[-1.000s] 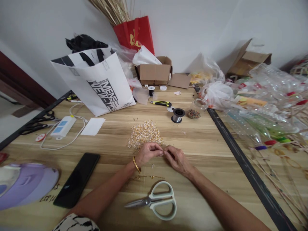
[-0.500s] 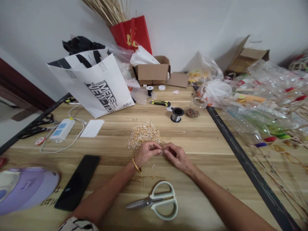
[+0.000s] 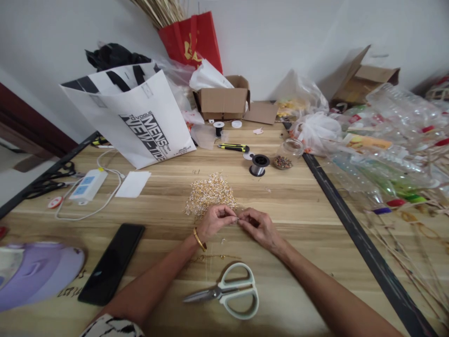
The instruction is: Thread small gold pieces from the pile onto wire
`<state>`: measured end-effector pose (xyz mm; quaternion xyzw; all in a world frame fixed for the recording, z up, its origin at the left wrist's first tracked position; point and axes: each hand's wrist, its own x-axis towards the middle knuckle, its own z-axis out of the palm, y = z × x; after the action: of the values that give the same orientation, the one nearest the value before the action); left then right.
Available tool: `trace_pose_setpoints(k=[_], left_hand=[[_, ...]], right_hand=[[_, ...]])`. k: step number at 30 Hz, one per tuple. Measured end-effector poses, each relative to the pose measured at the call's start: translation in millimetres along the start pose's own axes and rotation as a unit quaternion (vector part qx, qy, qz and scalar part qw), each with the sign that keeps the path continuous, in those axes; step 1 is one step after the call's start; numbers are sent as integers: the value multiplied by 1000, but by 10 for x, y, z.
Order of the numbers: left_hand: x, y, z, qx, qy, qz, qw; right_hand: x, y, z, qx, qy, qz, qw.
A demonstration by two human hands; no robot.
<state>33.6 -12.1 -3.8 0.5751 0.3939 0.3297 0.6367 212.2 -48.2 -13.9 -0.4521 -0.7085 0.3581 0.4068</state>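
Note:
My left hand [image 3: 216,222], with a gold bangle [image 3: 199,239] on its wrist, is closed in a fingertip pinch. Facing it, my right hand [image 3: 258,226] pinches as well, the fingertips nearly meeting. A tiny piece between them is too small to make out. Just behind my left hand lies a heap of small gold and clear beads [image 3: 211,191]. One loose clear bead [image 3: 223,241] rests below the hands. Closer to me are a thin gold chain [image 3: 224,256] and scissors [image 3: 224,293] with pale green handles. Faint clear thread runs down near my left wrist.
A black phone [image 3: 111,264] and a purple cap [image 3: 42,271] lie left, near a power strip [image 3: 87,186]. Behind stand a wire spool [image 3: 259,164], a glass jar [image 3: 288,154], a yellow-black cutter [image 3: 233,147] and a white paper bag [image 3: 129,121]. Plastic bottles [image 3: 365,182] crowd the right.
Both hands stay almost in place, fingertips still together. The shiny piece at the fingertips has shifted slightly. The view has tilted a little.

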Motion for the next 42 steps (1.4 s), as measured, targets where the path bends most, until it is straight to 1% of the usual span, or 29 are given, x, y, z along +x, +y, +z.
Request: trace_pose_setpoints(k=[6, 11, 15, 17, 21, 27, 32, 35, 38, 42], left_hand=[[5, 13, -2, 7, 17, 0, 1000], [-9, 62, 20, 3, 25, 6, 1000], [-27, 89, 22, -11, 41, 33, 999], [-32, 80, 13, -31, 52, 41, 997], [-27, 40, -7, -74, 66, 22, 995], [-11, 45, -13, -122, 50, 7, 991], [-21, 70, -7, -73, 39, 3, 997], [-26, 54, 8, -53, 40, -3, 998], [-31, 33, 23, -27, 39, -2, 999], [-38, 18, 38, 19, 32, 20, 999]], right_hand=[[8, 25, -10, -33, 33, -25, 999], [-2, 25, -7, -72, 29, -75, 994], [-8, 29, 4, -89, 30, -117, 989], [-9, 26, 8, -93, 19, -129, 987], [-16, 15, 8, -102, -8, -126, 987], [-21, 10, 7, -108, -14, -112, 988], [-18, 6, 14, -138, -6, -120, 983], [-34, -3, 27, -179, -17, -131, 975], [-70, -6, 39, -240, -13, -153, 959], [-121, 18, 42, -317, -12, -179, 931]])
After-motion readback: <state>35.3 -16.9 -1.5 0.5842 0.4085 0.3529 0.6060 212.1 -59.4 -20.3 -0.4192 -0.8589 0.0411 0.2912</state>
